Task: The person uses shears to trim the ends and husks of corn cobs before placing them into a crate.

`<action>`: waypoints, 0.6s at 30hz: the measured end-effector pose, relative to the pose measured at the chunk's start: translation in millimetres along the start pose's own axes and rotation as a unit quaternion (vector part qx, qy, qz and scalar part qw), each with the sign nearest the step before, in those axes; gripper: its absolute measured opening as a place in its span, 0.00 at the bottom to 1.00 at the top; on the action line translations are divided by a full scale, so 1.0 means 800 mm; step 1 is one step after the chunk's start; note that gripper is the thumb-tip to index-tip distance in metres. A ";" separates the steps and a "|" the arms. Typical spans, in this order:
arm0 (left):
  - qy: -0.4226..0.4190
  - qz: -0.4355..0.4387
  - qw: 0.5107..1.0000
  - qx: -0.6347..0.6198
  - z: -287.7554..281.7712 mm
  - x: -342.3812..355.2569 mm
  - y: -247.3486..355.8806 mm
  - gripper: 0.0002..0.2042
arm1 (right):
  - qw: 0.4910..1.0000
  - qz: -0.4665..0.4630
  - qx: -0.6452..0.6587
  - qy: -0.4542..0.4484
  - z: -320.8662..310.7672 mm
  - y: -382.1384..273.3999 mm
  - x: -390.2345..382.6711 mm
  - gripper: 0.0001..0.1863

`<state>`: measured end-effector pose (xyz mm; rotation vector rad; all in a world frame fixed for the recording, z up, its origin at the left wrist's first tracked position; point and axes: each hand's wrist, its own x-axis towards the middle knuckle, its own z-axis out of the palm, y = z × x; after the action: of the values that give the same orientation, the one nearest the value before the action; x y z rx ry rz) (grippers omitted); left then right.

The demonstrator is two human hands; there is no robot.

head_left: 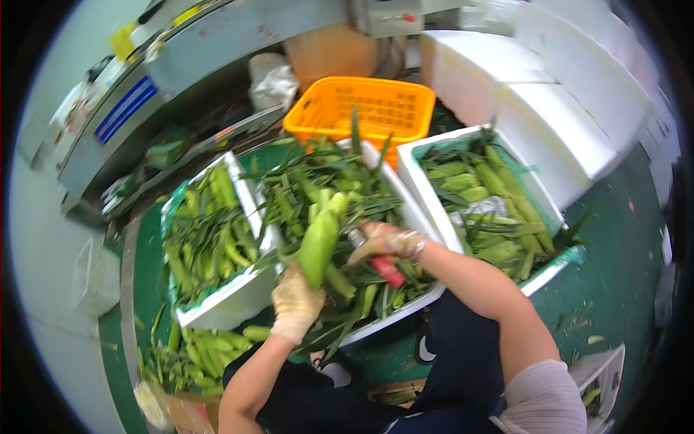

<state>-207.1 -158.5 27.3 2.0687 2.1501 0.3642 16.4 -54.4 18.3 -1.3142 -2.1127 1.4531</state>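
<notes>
My left hand (pixel 296 304), in a pale glove, grips a green ear of corn (pixel 318 246) by its lower end, held upright over the middle foam box (pixel 423 220) of husks and leaves. My right hand (pixel 383 244), in a thin plastic glove, is closed on a red-handled metal tool (pixel 388 270) just right of the ear. The tool's working end is partly hidden among fingers and leaves.
Foam boxes of leafy corn stand left (pixel 217 296) and right (pixel 455 228). An orange crate (pixel 394 94) sits behind, with stacked white boxes (pixel 549 137) at back right and a steel counter (pixel 202 58) at back left. More corn (pixel 206 354) lies on the floor.
</notes>
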 end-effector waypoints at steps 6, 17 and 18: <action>0.062 0.036 0.996 -0.048 -0.044 0.000 -0.056 0.30 | 0.995 -0.037 -0.077 0.047 0.034 -0.047 0.006 0.20; -0.058 0.056 0.997 -0.020 -0.015 0.027 -0.018 0.29 | 0.988 0.090 -0.023 0.121 0.062 0.036 -0.021 0.26; -0.045 0.055 0.997 -0.021 -0.011 0.028 -0.015 0.28 | 0.982 0.103 0.002 0.159 0.067 0.044 -0.016 0.26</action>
<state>-222.4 -137.0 34.2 2.1429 1.9668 0.3206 7.5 -94.3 -33.2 -1.6799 -1.8113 1.2176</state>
